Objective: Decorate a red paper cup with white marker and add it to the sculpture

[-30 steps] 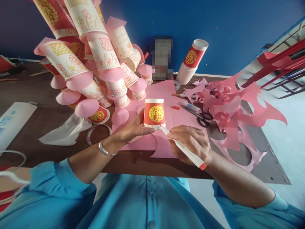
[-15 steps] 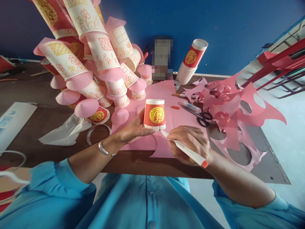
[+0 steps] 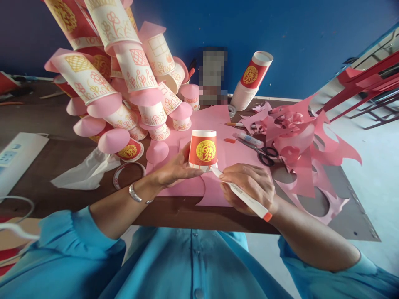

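My left hand [image 3: 174,168] is closed around the lower left side of a red paper cup [image 3: 202,148] with a gold emblem. The cup is upside down, its wide white rim at the bottom, with short red strokes on the white band. In my right hand [image 3: 249,187] is a white marker pen [image 3: 247,200] with an orange-red end. Its tip meets the cup's white band near the lower right. Pink paper [image 3: 187,189] lies under both hands. An orange-red pen cap [image 3: 230,140] rests on the paper to the right of the cup.
Decorated paper cups [image 3: 139,74] with pink cone tops are stacked at the left. Scissors [image 3: 266,156] and a glue tube [image 3: 251,139] lie right of the cup, by pink paper scraps [image 3: 296,137]. Stacked cups [image 3: 245,93] stand behind. A cut cup ring [image 3: 116,176] lies left.
The cup has shifted very slightly to the right in my left hand's grip. The pen tip has moved a little right and up along the white band.
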Available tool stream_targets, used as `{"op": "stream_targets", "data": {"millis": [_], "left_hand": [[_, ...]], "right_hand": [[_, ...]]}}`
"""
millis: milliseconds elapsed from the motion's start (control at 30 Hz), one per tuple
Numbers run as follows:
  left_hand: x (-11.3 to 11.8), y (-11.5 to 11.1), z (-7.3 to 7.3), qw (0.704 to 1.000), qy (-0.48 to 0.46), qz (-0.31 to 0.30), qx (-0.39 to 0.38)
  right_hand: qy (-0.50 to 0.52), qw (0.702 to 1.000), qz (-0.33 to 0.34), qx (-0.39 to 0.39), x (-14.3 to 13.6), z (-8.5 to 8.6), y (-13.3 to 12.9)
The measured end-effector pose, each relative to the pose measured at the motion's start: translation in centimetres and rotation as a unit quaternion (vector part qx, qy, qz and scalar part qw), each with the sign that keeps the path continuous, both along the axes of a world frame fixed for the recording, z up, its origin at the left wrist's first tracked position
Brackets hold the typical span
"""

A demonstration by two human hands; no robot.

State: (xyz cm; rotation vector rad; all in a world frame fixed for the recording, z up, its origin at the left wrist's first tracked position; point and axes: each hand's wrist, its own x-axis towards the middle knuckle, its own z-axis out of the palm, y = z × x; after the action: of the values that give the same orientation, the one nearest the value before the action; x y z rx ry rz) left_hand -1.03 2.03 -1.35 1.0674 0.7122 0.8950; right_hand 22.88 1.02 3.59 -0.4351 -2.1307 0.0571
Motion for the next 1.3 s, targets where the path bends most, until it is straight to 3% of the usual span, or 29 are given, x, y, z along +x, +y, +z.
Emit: {"op": "stream_targets", "data": {"millis": [367, 833, 1300], "left_hand": [[0.06, -0.01, 0.41, 1.000, -0.004, -0.010, 0.007], [-0.05, 0.03, -0.49, 0.999, -0.045, -0.008, 0.004], [-0.08, -0.03, 0.04, 1.000, -0.007, -0.014, 0.003]], "right_hand": [[-0.008, 1.000, 0.004, 0.001, 0.03, 0.05, 0.10], [0.004, 1.000, -0.018, 0.008, -0.02, -0.09, 0.11], [-0.004, 1.000, -0.014, -0.004, 0.03, -0.04, 0.04]]}}
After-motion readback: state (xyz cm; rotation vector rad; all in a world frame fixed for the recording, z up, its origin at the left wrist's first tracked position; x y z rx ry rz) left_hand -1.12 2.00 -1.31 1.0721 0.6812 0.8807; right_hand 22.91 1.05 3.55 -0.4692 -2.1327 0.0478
